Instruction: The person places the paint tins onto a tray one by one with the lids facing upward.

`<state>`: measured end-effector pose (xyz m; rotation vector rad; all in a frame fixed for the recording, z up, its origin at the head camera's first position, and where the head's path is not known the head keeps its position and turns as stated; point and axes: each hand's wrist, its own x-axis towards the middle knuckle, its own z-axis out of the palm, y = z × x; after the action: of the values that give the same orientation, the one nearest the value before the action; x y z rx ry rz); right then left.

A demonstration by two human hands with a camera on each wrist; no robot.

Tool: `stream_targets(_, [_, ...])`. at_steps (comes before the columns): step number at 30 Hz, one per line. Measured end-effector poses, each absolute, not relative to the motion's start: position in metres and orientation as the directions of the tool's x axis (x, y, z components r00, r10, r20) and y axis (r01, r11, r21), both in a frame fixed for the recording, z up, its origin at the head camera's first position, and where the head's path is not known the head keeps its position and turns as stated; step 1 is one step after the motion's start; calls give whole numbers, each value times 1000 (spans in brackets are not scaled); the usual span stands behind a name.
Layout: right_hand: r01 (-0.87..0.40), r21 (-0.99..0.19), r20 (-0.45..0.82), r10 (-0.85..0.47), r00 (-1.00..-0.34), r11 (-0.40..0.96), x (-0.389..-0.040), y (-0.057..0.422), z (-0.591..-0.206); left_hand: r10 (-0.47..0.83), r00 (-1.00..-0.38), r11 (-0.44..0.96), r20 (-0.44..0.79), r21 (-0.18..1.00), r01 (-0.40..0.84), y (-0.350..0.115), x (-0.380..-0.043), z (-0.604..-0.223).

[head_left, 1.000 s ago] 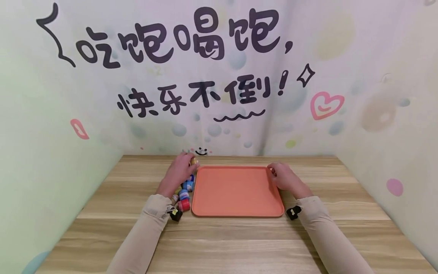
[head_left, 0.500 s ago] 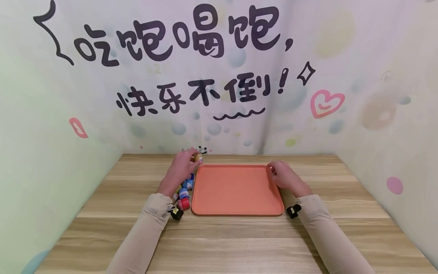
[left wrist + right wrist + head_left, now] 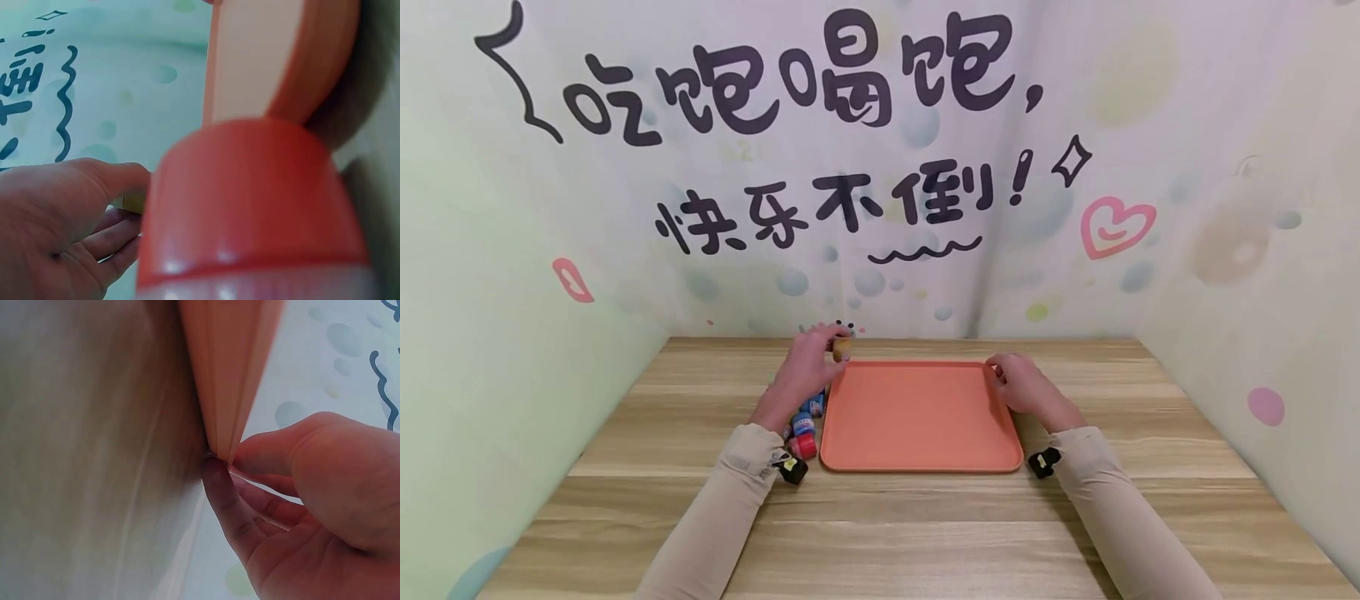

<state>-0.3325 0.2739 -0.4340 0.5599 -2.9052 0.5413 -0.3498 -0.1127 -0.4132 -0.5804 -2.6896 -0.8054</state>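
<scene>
My left hand [image 3: 803, 364] pinches a small yellow-brown jar [image 3: 842, 347] between thumb and fingers, just behind the far left corner of the orange tray [image 3: 917, 417]. Only a sliver of this yellow jar [image 3: 132, 203] shows past the thumb in the left wrist view. At the tray's far right corner, my right hand [image 3: 1028, 385] pinches the rim, its thumb and a finger meeting around the corner in the right wrist view. Beside the tray's left edge lie several small jars, among them a blue jar [image 3: 803, 423] and a red-lidded jar [image 3: 803, 446]; my left forearm partly hides the group.
The wood-grain table [image 3: 910, 533] extends in front of the tray and out to both sides. A printed wall cloth [image 3: 880, 292] rises right behind the table's back edge. Up close in the left wrist view, a red lid [image 3: 250, 194] blocks much of the scene.
My left hand has carried the yellow-brown jar a little to the right, from beside the tray's far left corner to just behind it. The right hand and tray have stayed still.
</scene>
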Motion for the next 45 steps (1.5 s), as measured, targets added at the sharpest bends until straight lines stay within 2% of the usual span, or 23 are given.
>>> stream_targets(16, [-372,-314,180,-329,-927,874,-330,273,-431,396,-865,693,307,518,501,-90,-351,-410])
stream_targets(25, [-376,-320,199,-327,-924,869,-328,271,-430,435,-866,713,246,494,498,-76,-351,-412])
stream_targets(38, [-348,-340,161,-311,-937,874,-327,270,-431,447,-851,713,276,464,525,-65,-356,-423])
stream_targets(45, [-349,-337,163,-311,-936,874,-326,270,-428,471,-846,715,250,453,532,-63,-359,-426])
